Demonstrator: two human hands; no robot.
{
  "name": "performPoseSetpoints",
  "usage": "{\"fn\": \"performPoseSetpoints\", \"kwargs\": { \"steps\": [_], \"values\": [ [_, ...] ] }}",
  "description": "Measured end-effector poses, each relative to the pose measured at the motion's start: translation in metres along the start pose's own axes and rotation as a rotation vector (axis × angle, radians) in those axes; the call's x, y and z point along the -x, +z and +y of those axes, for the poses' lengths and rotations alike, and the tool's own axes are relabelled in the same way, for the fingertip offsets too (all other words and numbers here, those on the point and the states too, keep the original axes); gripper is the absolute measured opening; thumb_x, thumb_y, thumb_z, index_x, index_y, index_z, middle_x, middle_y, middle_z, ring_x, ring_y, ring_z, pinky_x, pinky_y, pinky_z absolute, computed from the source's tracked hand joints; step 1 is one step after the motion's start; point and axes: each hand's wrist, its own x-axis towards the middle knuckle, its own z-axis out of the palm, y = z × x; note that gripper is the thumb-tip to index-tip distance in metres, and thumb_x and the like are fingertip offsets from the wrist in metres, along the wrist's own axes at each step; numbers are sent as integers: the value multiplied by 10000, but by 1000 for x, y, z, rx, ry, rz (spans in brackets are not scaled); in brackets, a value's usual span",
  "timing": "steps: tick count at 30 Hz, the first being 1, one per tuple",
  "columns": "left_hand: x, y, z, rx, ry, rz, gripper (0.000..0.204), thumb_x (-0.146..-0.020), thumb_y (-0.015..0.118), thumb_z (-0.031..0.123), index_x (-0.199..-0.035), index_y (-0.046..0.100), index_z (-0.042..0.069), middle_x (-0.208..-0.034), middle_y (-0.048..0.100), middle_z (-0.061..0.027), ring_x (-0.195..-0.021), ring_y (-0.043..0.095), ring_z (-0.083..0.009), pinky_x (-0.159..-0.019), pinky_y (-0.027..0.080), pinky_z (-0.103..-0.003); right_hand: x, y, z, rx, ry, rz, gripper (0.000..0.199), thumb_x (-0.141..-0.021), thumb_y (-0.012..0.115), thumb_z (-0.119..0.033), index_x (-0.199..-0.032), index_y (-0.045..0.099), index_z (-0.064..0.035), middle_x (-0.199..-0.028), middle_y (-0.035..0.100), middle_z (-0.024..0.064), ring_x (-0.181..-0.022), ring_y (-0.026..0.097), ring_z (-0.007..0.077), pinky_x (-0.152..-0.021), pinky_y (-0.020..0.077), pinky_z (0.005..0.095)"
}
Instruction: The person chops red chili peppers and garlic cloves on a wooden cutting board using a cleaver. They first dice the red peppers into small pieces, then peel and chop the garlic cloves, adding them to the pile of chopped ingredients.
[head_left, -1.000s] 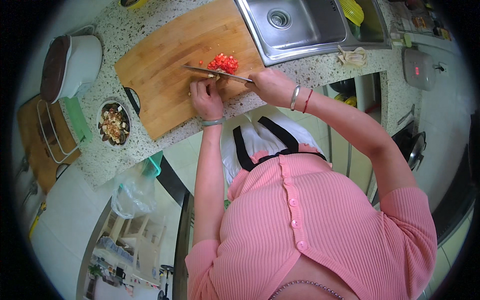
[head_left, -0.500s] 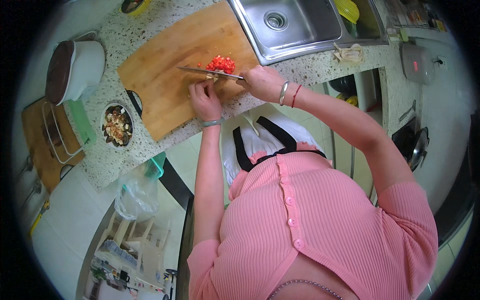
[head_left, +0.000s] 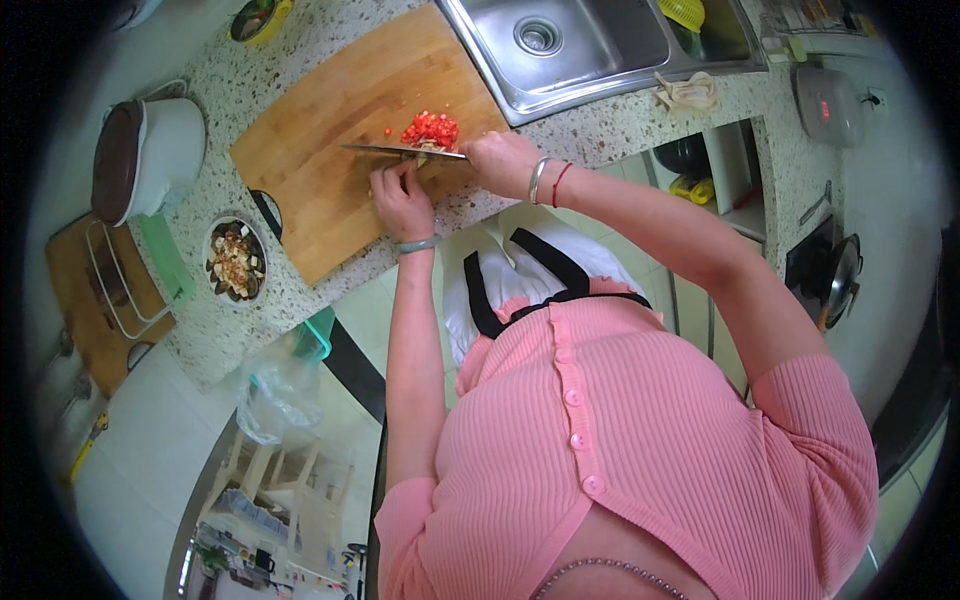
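Observation:
My right hand (head_left: 505, 162) is wrapped round the handle of a kitchen knife (head_left: 390, 150). Its blade lies across the wooden cutting board (head_left: 320, 120), pointing left. Bent fingers of my left hand (head_left: 405, 208) press on a small pale piece of food at the near side of the blade; the fingers and knife mostly hide it, and I cannot tell its kind. Just beyond the blade are some pale chopped bits (head_left: 432, 145). A heap of chopped red pepper (head_left: 430, 127) touches them on the far side, with one red bit lying apart to its left.
Left of the board stands a bowl of dark and pale food pieces (head_left: 236, 262), near a lidded white container (head_left: 165, 150). A steel sink (head_left: 600, 50) is at the far right, with a cloth (head_left: 687, 92) by its edge. A yellow bowl (head_left: 260, 20) sits at the far left.
The knife blade has come slightly nearer to me and lies more level. More pale bits show between it and the red heap. My left hand stays beside the blade; the whole view has shifted slightly.

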Motion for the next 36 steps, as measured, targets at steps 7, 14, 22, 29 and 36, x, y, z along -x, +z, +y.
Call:
{"fn": "performPoseSetpoints", "kwargs": {
  "steps": [7, 14, 22, 29, 36],
  "values": [
    [3, 0, 4, 57, -106, 12, 146, -851, 698, 124, -841, 612, 6, -800, 553, -135, -694, 561, -294, -621, 459, -392, 6, -22, -1, -42, 22, -60, 267, -930, 558, -275, -918, 689, -42, -829, 667, 214, -796, 652, 386, -738, 516, 476],
    [4, 2, -4, 22, -28, 41, 152, -839, 707, 120, -814, 602, 13, -789, 548, -129, -689, 562, -289, -609, 457, -389, 12, -20, -4, -37, 58, -131, 278, -930, 549, -265, -914, 688, -25, -823, 665, 226, -797, 652, 398, -738, 517, 475],
    [1, -2, 1, 23, -24, 15, 119, -830, 683, 80, -851, 578, 28, -889, 566, -143, -826, 574, -348, -702, 465, -436, 0, -3, -4, -34, 46, -40, 227, -882, 568, -213, -897, 695, -26, -858, 670, 235, -824, 662, 390, -742, 525, 476],
    [4, 1, 3, 77, -91, 53, 133, -834, 684, 97, -840, 583, 10, -862, 553, -145, -783, 563, -346, -667, 459, -431, 9, -25, -5, -77, 54, -125, 319, -918, 564, -284, -872, 700, 1, -887, 672, 235, -854, 662, 391, -766, 522, 469],
    [1, -1, 5, 30, -52, 13, 129, -838, 688, 111, -853, 599, 19, -849, 554, -137, -786, 560, -339, -691, 456, -417, -3, -11, -2, -55, 48, -127, 299, -913, 561, -267, -858, 701, -9, -874, 676, 235, -834, 666, 399, -760, 528, 473]
  ]
}}
